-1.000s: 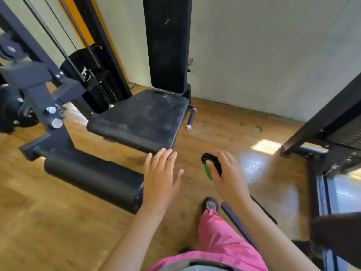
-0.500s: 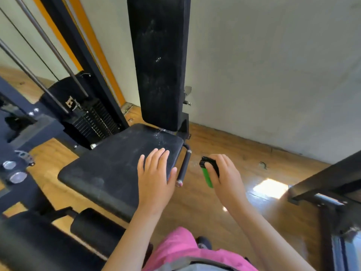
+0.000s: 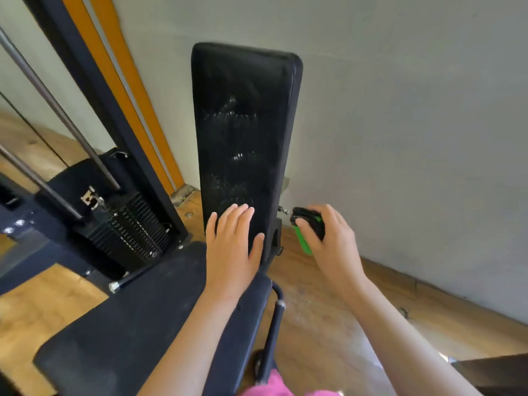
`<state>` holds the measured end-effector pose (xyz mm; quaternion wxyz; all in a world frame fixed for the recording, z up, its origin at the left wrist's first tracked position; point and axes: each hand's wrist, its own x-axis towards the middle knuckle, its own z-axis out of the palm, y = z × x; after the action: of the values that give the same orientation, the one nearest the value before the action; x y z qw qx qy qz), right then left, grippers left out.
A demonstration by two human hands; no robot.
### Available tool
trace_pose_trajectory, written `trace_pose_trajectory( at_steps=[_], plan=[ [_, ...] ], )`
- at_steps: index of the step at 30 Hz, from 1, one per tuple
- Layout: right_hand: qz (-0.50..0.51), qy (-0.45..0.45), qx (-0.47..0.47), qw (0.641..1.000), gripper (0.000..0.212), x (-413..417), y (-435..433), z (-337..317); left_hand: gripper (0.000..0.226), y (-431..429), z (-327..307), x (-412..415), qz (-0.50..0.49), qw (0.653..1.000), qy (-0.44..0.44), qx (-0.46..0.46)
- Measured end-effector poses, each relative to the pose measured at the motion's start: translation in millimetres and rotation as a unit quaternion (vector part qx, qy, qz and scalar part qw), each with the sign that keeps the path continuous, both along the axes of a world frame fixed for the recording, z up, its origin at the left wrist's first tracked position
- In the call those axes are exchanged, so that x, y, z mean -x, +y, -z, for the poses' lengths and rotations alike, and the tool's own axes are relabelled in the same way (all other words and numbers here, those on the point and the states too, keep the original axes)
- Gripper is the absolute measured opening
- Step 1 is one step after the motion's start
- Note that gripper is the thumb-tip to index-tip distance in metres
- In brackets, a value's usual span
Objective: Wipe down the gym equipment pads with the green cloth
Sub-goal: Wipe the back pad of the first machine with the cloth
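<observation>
A person's left hand appears to rest flat on the foot of the upright back pad, centre frame, its fingers straight and slightly spread, the thumb apart. The right hand, just right of the pad's edge and clear of it, curls its fingers round a green item with a black top; whether that is the cloth bunched up or a sprayer cannot be told. Pale wet specks dot the pad's face above the left hand, up to about mid-height; the seat pad runs from under the wrists to the lower left; a weight stack stands at left centre. The step in hand looks to be the wiping of the back pad; done well, it means bringing the green item across from the right onto the pad's face, pressing flat, and working in overlapping strokes from the top down so the specks are lifted, not smeared; the left hand should steady the pad or move aside; edges and seat would follow.
</observation>
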<state>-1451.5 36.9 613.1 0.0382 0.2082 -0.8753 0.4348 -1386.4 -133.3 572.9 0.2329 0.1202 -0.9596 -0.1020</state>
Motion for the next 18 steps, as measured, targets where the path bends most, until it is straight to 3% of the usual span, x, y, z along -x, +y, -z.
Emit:
trace_pose_trajectory(
  at_steps=[11, 18],
  plan=[
    [-0.072, 0.091, 0.05, 0.992, 0.025, 158, -56, -71, 0.048, -52, -84, 161, 0.046, 0.994, 0.095, -0.019],
    [-0.133, 0.116, 0.119, 0.977, 0.012, 271, -83, -134, 0.052, -82, -133, 245, 0.018, 0.98, 0.173, -0.093]
  ],
)
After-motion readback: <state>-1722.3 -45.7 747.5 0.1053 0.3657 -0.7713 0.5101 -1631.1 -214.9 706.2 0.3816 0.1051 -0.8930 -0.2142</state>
